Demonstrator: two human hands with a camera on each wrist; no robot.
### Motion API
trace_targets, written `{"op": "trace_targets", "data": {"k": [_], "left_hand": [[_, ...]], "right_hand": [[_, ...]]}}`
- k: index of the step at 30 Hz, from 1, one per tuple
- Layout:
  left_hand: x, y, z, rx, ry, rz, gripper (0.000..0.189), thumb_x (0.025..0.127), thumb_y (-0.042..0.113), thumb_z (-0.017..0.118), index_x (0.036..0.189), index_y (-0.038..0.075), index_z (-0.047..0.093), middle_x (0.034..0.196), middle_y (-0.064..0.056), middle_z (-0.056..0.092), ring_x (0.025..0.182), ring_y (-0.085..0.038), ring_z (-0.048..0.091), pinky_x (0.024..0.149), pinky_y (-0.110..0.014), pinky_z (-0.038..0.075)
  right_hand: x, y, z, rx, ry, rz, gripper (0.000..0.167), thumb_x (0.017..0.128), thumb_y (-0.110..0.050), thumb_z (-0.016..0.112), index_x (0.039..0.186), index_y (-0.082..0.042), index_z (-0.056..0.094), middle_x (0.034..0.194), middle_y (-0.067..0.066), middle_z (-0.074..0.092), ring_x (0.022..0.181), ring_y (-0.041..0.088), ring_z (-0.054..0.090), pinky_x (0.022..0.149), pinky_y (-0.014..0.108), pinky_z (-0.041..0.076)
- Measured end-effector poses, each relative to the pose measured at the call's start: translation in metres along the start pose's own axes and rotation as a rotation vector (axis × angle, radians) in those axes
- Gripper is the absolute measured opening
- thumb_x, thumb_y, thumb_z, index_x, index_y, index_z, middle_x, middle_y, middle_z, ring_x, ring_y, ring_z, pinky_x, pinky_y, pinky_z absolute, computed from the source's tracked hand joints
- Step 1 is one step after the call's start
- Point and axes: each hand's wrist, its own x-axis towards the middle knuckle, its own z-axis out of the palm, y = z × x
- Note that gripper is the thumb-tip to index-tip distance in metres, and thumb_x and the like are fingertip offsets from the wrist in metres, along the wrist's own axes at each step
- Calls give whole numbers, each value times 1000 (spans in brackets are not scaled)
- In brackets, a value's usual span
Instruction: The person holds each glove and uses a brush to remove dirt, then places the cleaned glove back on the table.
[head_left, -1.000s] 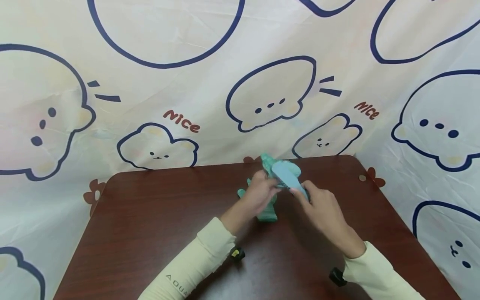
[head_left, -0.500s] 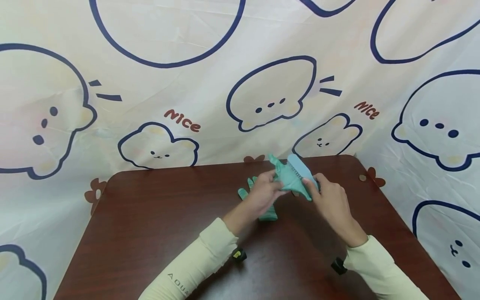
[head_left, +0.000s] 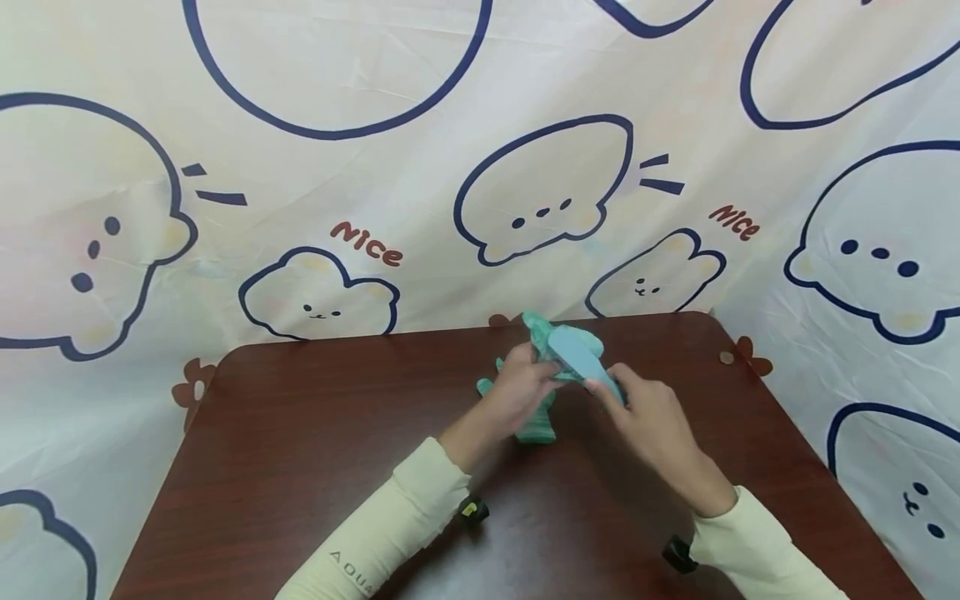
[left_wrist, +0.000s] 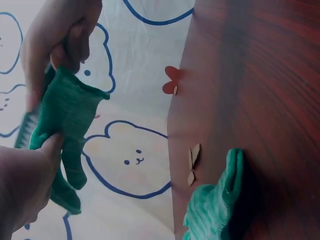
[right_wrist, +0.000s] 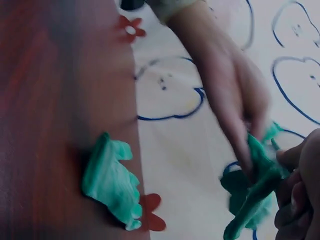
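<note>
Above the far part of the table, my left hand (head_left: 517,387) pinches a green knit glove (left_wrist: 70,107), its fingers dangling in the left wrist view. My right hand (head_left: 654,423) grips the handle of a light blue brush (head_left: 577,354), whose flat back faces up in the head view. The brush lies over the glove; its bristles show blurred at the left in the left wrist view. Another green glove (right_wrist: 112,180) lies on the table beneath the hands, partly hidden by my left hand in the head view.
The dark brown table (head_left: 322,467) ends close behind the gloves, against a cream cloth (head_left: 420,192) printed with cartoon outlines. Small tan pieces (left_wrist: 194,156) lie near the table edge. Black wrist cameras (head_left: 678,554) sit below both sleeves.
Half a second ago the brush was farther right with its bristles showing; now it is back left over the glove, tilted flat. The held glove has turned and shifted slightly left. The table glove stayed put.
</note>
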Motion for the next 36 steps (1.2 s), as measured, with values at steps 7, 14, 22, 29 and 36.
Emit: {"op": "trace_targets", "data": {"k": [7, 14, 22, 29, 36], "left_hand": [[0, 0, 1, 8, 33, -57, 59, 105, -4, 40, 160, -6, 17, 163, -23, 33, 149, -34, 38, 119, -50, 38], [4, -5, 7, 1, 39, -72, 61, 105, -7, 38, 160, -7, 14, 165, -26, 26, 151, -36, 34, 119, -51, 38], [3, -7, 8, 19, 44, -58, 51, 103, -8, 37, 153, -11, 28, 152, -25, 41, 142, -31, 43, 120, -51, 38], [1, -1, 2, 22, 62, -24, 51, 102, -7, 36, 153, -8, 28, 150, -20, 43, 140, -27, 44, 121, -52, 36], [3, 2, -1, -18, 58, -37, 57, 103, -8, 36, 158, -5, 22, 161, -22, 37, 151, -32, 36, 121, -51, 35]], "right_hand": [[6, 1, 3, -105, 67, -14, 33, 103, -38, 60, 105, -5, 65, 56, -2, 47, 44, 10, 37, 40, 24, 31], [13, 17, 0, -103, 100, 61, 42, 104, -46, 57, 108, -4, 64, 56, 1, 46, 46, 13, 38, 42, 26, 33], [20, 28, -4, -89, 100, 134, 53, 105, -51, 50, 114, 0, 61, 61, 6, 48, 49, 18, 43, 44, 30, 36], [12, 13, -2, 39, 32, 84, 47, 105, -51, 51, 115, -7, 62, 64, 4, 53, 49, 15, 44, 43, 27, 38], [8, 2, 10, -25, -35, 4, 36, 105, -43, 56, 109, -8, 63, 61, -1, 52, 45, 9, 40, 41, 24, 34]]}}
